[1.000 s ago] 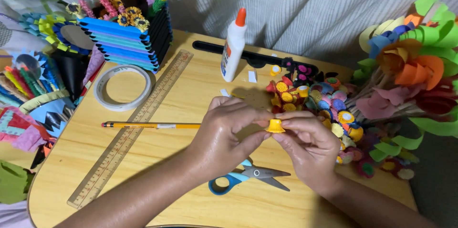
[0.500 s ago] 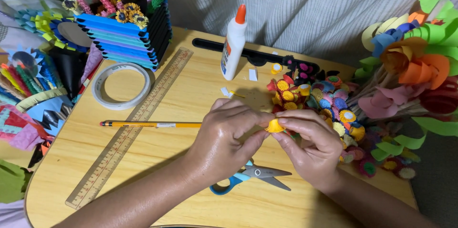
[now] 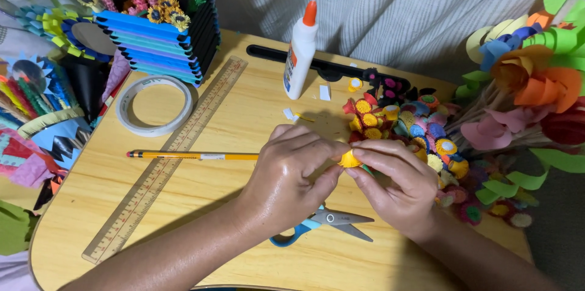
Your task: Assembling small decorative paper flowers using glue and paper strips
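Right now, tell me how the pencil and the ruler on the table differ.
The pencil is thin, round and yellow-orange; the ruler is flat, wide and pale wood with marked edges. The pencil lies level across the table; the ruler runs diagonally. The ruler is longer, and the pencil crosses over it. The pencil's far end disappears behind the left hand; the ruler lies fully in view. Both are long, straight and rest flat.

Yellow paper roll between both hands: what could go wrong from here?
1. The yellow paper roll is small and pinched only by fingertips of the left hand and right hand; a slip could let it uncoil or get crushed.
2. The scissors lie right under the hands, blades partly open; a lowered wrist might catch them.
3. The glue bottle stands upright nearby and could be knocked over.
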